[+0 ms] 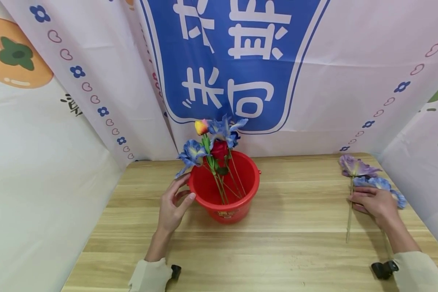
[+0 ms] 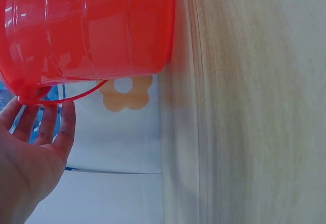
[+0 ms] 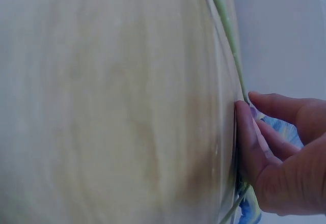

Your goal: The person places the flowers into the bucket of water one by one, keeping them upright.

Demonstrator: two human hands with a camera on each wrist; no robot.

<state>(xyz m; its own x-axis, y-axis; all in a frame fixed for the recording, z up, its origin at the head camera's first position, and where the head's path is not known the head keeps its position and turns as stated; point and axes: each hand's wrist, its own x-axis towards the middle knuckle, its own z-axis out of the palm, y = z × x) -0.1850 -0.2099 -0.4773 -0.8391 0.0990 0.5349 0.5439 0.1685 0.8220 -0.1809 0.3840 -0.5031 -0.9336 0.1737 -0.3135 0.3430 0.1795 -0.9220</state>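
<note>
A red bucket stands on the table, holding several artificial flowers: blue irises, a red rose and a yellow-pink tulip. At its left side, my left hand touches the rim; the left wrist view shows those fingers fairly straight beside the thin red handle. Far to the right lie a purple flower and blue flowers. My right hand is over the blue petals, and its fingertips pinch the purple flower's green stem. The hand partly covers the blue flowers.
The wood-grain table meets a printed cloth at its back edge. More white cloth hangs along both sides. The bucket stands near the back edge, and the loose flowers lie near the right edge.
</note>
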